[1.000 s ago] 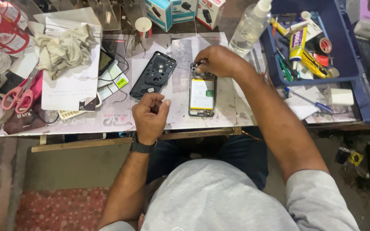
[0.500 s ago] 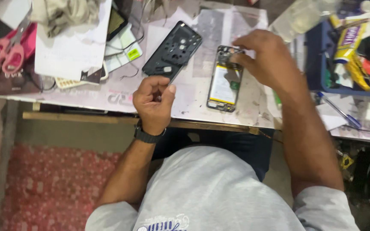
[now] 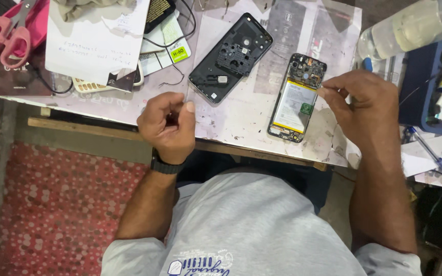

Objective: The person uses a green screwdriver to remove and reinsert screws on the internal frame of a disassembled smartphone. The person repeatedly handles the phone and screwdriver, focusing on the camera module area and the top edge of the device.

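Phone (image 3: 297,98) just beside right hand's (image 3: 367,110) fingers (image 3: 328,92)

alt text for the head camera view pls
A person's right hand pinches at the top edge of an opened phone on a worn table, while the left hand is curled near the black back cover.

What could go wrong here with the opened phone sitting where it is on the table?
The opened phone lies close to the table edge, so a nudge from the right hand might push it off. Its battery and circuit board are exposed, and the plastic bottle lying nearby could wet them if it leaks. The left hand is curled as if pinching something tiny, possibly a part that could drop to the patterned floor.
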`<state>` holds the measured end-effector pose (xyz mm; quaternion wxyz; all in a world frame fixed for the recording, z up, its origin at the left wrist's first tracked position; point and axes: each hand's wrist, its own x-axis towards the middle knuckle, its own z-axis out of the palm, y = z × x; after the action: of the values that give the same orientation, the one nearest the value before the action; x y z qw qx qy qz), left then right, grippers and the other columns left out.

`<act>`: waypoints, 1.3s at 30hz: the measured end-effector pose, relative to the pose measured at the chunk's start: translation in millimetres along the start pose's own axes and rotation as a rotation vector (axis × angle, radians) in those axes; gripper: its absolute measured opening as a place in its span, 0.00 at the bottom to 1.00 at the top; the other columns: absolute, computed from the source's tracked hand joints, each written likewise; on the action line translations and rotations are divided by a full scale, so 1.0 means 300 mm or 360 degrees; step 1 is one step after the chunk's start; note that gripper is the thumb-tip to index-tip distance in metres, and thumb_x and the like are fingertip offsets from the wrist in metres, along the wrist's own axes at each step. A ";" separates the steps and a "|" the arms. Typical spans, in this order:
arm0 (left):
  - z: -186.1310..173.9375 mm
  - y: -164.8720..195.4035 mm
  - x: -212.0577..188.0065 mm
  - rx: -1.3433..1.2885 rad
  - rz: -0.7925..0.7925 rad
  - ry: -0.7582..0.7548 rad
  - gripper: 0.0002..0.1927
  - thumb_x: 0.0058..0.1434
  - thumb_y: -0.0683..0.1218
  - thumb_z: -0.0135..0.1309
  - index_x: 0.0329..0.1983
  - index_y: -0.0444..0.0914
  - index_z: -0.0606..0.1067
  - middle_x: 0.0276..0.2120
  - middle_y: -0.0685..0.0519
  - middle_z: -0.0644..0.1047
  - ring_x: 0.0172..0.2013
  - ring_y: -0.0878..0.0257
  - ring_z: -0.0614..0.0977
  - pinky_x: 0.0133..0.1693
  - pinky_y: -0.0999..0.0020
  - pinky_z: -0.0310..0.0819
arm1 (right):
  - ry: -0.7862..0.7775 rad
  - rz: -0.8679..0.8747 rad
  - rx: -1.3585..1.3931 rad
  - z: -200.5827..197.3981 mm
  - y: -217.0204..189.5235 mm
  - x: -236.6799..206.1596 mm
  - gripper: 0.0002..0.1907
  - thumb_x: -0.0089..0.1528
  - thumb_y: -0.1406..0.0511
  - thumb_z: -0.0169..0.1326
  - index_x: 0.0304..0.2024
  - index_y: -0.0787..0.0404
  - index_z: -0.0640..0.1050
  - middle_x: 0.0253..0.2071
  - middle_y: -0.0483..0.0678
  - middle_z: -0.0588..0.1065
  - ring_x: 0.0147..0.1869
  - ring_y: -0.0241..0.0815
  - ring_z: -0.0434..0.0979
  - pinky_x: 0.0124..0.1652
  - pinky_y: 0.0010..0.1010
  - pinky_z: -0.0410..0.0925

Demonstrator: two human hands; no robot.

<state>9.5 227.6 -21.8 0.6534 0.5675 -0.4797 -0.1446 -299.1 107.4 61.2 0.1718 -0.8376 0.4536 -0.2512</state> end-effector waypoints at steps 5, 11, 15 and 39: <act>0.012 -0.013 0.008 -0.0039 -0.0029 0.0002 0.10 0.66 0.35 0.62 0.47 0.32 0.74 0.28 0.55 0.76 0.25 0.73 0.72 0.27 0.80 0.64 | -0.0054 -0.0104 0.0187 0.032 -0.050 0.076 0.06 0.66 0.73 0.65 0.44 0.63 0.82 0.40 0.51 0.79 0.40 0.38 0.80 0.33 0.24 0.72; 0.016 -0.014 0.020 -0.0033 0.0035 -0.0054 0.10 0.65 0.35 0.61 0.46 0.32 0.74 0.26 0.56 0.76 0.24 0.74 0.72 0.26 0.79 0.63 | -0.0170 -0.0563 -0.0081 0.150 -0.101 0.192 0.09 0.63 0.68 0.67 0.43 0.62 0.81 0.43 0.52 0.80 0.48 0.53 0.79 0.51 0.46 0.71; 0.019 -0.004 0.023 -0.0034 0.0028 -0.0040 0.09 0.65 0.35 0.62 0.46 0.32 0.74 0.26 0.56 0.76 0.24 0.73 0.71 0.25 0.79 0.63 | -0.0181 -0.0555 -0.0204 0.210 -0.132 0.245 0.13 0.60 0.65 0.69 0.45 0.62 0.82 0.44 0.54 0.80 0.50 0.55 0.77 0.48 0.48 0.68; 0.001 -0.003 0.044 -0.0064 0.0004 -0.0152 0.11 0.62 0.35 0.63 0.45 0.32 0.75 0.26 0.55 0.76 0.22 0.73 0.71 0.26 0.76 0.62 | -0.0039 -0.0675 -0.0322 0.209 -0.181 0.235 0.21 0.53 0.63 0.74 0.44 0.62 0.80 0.43 0.51 0.80 0.46 0.49 0.77 0.50 0.43 0.64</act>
<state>16.1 217.3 -16.5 0.6412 0.5461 -0.5080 -0.1804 -193.6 80.3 56.8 0.0356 -0.9301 0.2881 -0.2249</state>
